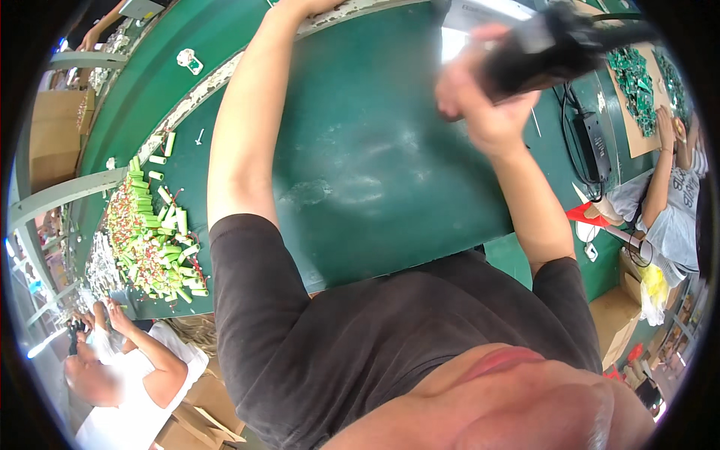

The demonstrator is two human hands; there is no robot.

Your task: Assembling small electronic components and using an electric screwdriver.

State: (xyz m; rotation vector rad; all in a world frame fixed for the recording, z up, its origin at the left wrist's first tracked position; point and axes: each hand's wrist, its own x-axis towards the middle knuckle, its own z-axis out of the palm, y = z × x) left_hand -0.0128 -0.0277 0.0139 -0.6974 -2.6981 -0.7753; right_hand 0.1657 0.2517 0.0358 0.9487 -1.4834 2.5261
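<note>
My right hand (487, 105) is closed around a thick black handheld device (529, 56), raised over the right far part of the green table (360, 180). Motion blurs the device, so its exact kind is unclear. Just behind it is a whitish, bright-faced object (457, 37), partly covered by the hand. My left arm stretches away from me across the table's left side. At the upper rim, my left hand (309, 6) lies by the worn pale edge strip; its fingers are mostly cut off by the picture's edge.
Green cylindrical cells (161, 240) with red wires are heaped at the left. A small white-and-green part (190, 61) lies beyond the strip. At right are a black power adapter (592, 146) with cables and green circuit boards (634, 86) on cardboard. Co-workers sit on both sides.
</note>
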